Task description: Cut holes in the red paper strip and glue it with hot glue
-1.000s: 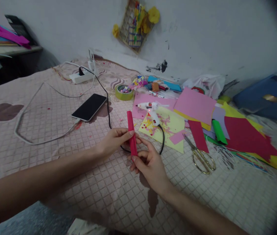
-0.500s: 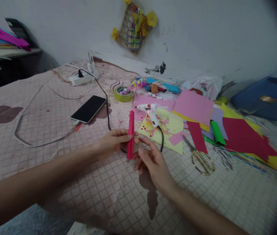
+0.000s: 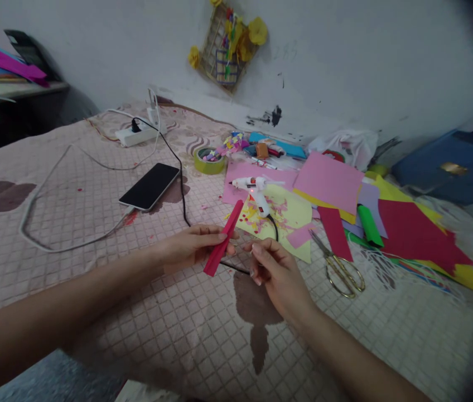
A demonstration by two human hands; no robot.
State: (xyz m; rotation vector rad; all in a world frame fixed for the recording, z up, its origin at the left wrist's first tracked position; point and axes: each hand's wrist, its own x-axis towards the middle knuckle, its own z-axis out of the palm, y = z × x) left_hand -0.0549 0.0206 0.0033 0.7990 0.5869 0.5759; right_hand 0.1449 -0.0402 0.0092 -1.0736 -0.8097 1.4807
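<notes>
A folded strip of red-pink paper [image 3: 223,240] slants up and to the right, pinched near its middle between the thumb and fingers of my left hand [image 3: 197,244]. Just to the right, apart from the strip, is my right hand [image 3: 276,273]. Its thumb and forefinger are drawn together in a pinch; anything between them is too small to make out. Beyond both hands a white glue gun [image 3: 257,192] with a small red light lies on pink and pale yellow paper [image 3: 299,206], among coloured scraps.
Gold-handled scissors [image 3: 341,268] lie to the right, before coloured sheets [image 3: 420,229] and loose white string [image 3: 381,271]. A phone [image 3: 149,187] on a white cable and a power strip [image 3: 138,134] lie left. A roll of tape [image 3: 210,163] stands behind. The glue gun's black cord passes under my hands.
My right hand has moved right, away from the paper strip, with its fingers pinched. In my left hand the strip has tilted from nearly upright to slanting right.
</notes>
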